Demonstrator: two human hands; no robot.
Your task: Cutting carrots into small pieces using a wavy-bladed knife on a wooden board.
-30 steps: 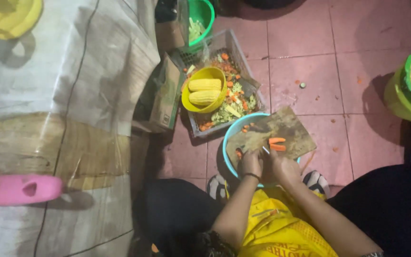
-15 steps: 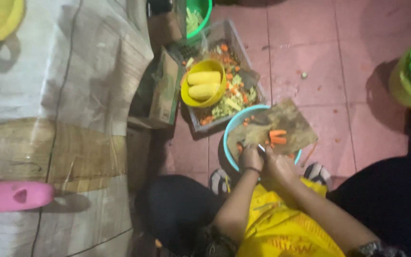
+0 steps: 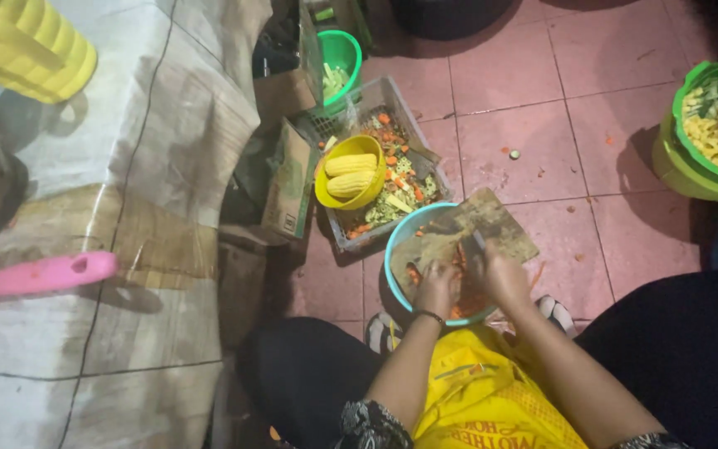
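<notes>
A worn wooden cutting board (image 3: 492, 223) lies across a teal bowl (image 3: 394, 249) on the floor in front of me. My left hand (image 3: 435, 287) is curled over an orange carrot (image 3: 461, 256) at the board's near edge. Beside it, my right hand (image 3: 504, 278) grips a dark knife (image 3: 475, 244) whose blade points away from me, next to the carrot. Orange carrot bits (image 3: 469, 306) lie in the bowl under my hands. A dark bracelet circles my left wrist.
A grey crate (image 3: 409, 112) of vegetable scraps holds a yellow bowl (image 3: 330, 193) with corn cobs. A green bucket (image 3: 351, 46) stands behind it, and green tubs (image 3: 679, 166) of cut vegetables at right. A tarp-covered table (image 3: 126, 166) with a pink handle (image 3: 35, 274) is at left.
Both hands have come closer together over the near edge of the board, and the carrot pieces that lay to the right on the board are now between and under my hands.
</notes>
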